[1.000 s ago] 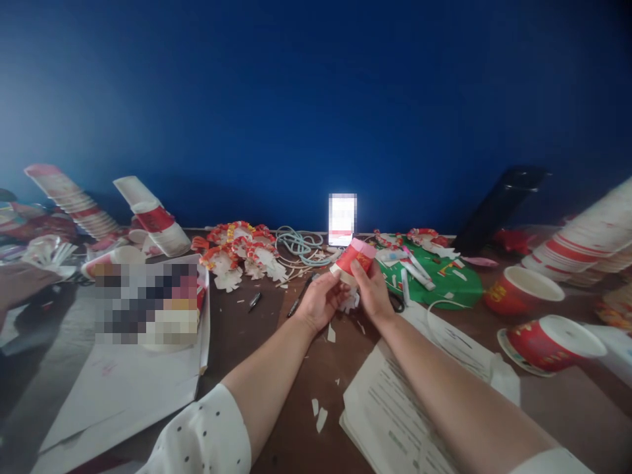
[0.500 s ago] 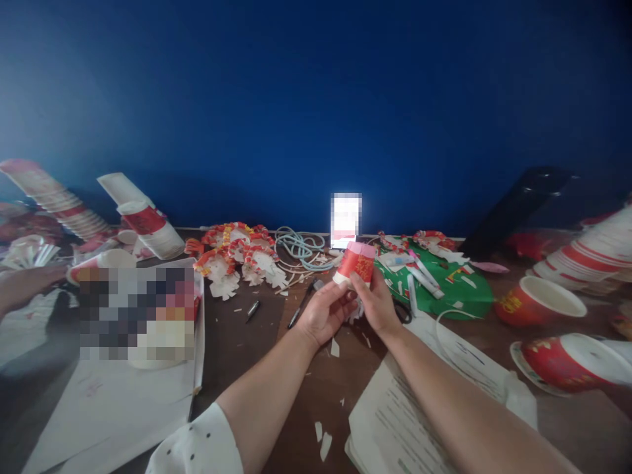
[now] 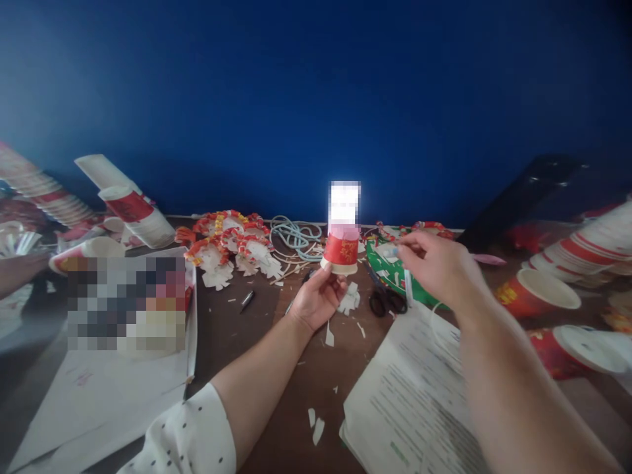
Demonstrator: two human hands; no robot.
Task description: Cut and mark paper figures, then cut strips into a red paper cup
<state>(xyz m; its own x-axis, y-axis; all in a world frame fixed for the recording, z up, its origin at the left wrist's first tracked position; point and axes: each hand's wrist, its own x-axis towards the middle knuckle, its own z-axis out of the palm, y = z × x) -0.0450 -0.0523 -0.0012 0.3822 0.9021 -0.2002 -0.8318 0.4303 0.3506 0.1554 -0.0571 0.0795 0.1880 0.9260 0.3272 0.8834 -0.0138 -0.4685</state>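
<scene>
Gripping red cup (image 3: 342,251) — left hand (image 3: 320,299); fingers half-curled

Left hand (image 3: 318,301) grips a red paper cup (image 3: 340,250), mouth down; right hand (image 3: 442,266) over the green sheet (image 3: 422,294) towards the table's far edge, scissors (image 3: 388,303) just beside!

"What's the red cup (image 3: 342,250) mid-frame made of?"
"Paper, by its look, and smooth."
"And the tabletop (image 3: 281,421), bottom centre?"
"Brown, wood-like, rather matt."
"The scissor handles (image 3: 388,299), right of centre?"
"Smooth black plastic, seemingly."
"That sleeve (image 3: 190,431), lower left?"
"Soft matt cloth. The printed sheets (image 3: 395,408), lower right, are plain matt paper."
"The wall (image 3: 276,99) up top?"
"Smooth, with a faint sheen at upper left."
</scene>
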